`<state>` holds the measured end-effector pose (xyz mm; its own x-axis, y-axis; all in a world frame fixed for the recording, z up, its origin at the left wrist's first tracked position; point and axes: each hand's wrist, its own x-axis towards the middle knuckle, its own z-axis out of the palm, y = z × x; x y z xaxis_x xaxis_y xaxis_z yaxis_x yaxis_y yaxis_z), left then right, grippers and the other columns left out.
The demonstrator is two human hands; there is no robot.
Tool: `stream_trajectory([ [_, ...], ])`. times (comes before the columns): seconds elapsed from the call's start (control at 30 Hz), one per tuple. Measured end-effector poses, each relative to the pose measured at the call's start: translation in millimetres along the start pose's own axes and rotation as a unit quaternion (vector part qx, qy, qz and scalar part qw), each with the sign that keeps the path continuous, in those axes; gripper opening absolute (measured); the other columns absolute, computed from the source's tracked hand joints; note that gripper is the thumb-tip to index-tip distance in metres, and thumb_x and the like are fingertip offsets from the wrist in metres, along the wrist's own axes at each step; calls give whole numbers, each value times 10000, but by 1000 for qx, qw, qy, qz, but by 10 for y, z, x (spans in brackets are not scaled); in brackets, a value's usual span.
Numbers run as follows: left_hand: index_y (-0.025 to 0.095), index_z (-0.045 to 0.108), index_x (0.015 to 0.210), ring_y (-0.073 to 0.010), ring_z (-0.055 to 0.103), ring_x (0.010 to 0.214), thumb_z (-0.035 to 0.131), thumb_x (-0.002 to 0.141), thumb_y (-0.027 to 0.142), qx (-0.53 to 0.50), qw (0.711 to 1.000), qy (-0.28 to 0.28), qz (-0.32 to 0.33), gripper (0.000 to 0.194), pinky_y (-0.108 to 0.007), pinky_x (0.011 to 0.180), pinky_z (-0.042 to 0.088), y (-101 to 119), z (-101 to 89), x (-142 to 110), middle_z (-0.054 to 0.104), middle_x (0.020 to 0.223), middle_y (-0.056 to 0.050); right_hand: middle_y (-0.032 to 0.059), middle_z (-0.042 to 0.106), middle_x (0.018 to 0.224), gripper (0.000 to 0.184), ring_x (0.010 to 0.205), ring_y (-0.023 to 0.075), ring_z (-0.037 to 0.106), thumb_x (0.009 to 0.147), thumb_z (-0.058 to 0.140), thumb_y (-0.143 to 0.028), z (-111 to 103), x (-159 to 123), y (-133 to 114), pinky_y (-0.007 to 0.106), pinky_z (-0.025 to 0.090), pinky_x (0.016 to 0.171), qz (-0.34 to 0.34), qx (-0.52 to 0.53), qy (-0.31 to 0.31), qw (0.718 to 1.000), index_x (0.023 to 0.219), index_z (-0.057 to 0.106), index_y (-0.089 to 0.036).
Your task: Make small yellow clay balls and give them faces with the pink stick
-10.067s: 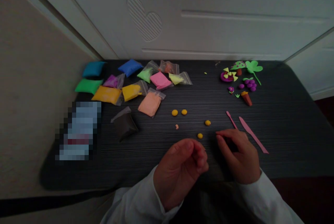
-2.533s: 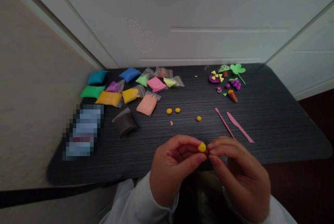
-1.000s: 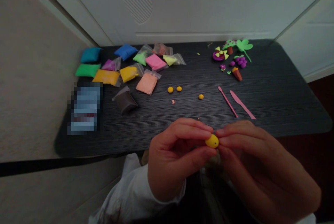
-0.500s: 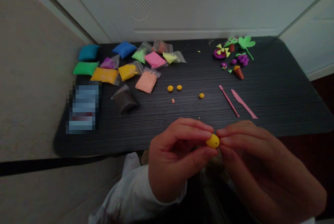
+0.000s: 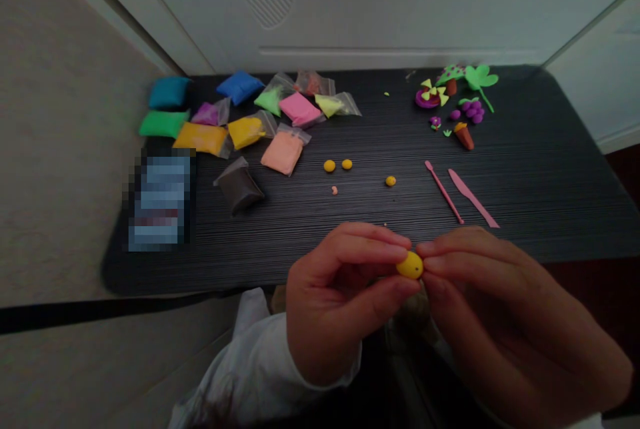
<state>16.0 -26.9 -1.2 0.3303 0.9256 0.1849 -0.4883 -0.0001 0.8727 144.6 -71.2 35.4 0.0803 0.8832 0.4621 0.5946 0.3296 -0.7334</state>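
Observation:
Between the thumb and fingers of my left hand (image 5: 340,289) is a small yellow clay ball (image 5: 409,265) with a dark dot on its side. It is held just past the table's front edge. My right hand (image 5: 505,309) is pinched closed, its fingertips against the ball's right side; whatever they may grip is hidden. On the table beyond lie two plain yellow balls (image 5: 329,166) and, farther right, a third yellow ball (image 5: 391,181) with a dark mark. Near them rests a tiny curved peach clay bit (image 5: 335,190).
Bags of coloured clay (image 5: 245,132) cover the left back of the black table (image 5: 310,242). A blurred-out screen (image 5: 160,202) lies at left. Rightward are a pink stick tool (image 5: 444,192), a pink clay knife (image 5: 473,197) and several finished clay figures (image 5: 464,135).
The camera view has shifted slightly, so the table items appear a little displaced. Both hands stay at the yellow ball, with barely any change of grip.

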Motion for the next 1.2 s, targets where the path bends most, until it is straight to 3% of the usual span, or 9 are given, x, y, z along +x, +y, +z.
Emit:
stream_trajectory([
  [0.77, 179, 659, 886, -61, 604, 845, 642, 679, -8, -10, 1000, 24, 5, 279, -120, 767, 513, -76, 12, 54, 629, 906, 9, 14, 638, 952, 234, 892, 84, 578, 746, 569, -48, 27, 4, 79, 219, 469, 806, -1, -20, -28, 999, 956, 580, -148],
  [0.87, 192, 665, 862, -60, 607, 831, 652, 681, 18, -51, 998, 29, -20, 252, -121, 755, 519, -78, 14, 64, 634, 891, 16, 8, 637, 949, 252, 894, 81, 577, 737, 570, -42, 25, 2, 87, 210, 468, 809, -8, -19, -20, 1000, 962, 581, -156],
  [1.07, 223, 670, 838, -60, 617, 808, 630, 714, 49, -168, 975, 23, -141, 217, -127, 726, 534, -53, 25, 89, 655, 859, 31, 5, 641, 933, 304, 866, 88, 587, 681, 595, -1, 60, 2, 109, 203, 475, 784, -7, -10, 10, 1000, 947, 594, -147],
  [1.2, 230, 675, 825, -73, 624, 800, 635, 704, 46, -178, 972, 31, -147, 225, -150, 722, 543, -64, 31, 95, 663, 849, 30, -4, 639, 950, 377, 875, 107, 588, 664, 603, 9, 64, -21, 137, 232, 483, 763, -3, -2, 8, 1000, 993, 592, -176],
])
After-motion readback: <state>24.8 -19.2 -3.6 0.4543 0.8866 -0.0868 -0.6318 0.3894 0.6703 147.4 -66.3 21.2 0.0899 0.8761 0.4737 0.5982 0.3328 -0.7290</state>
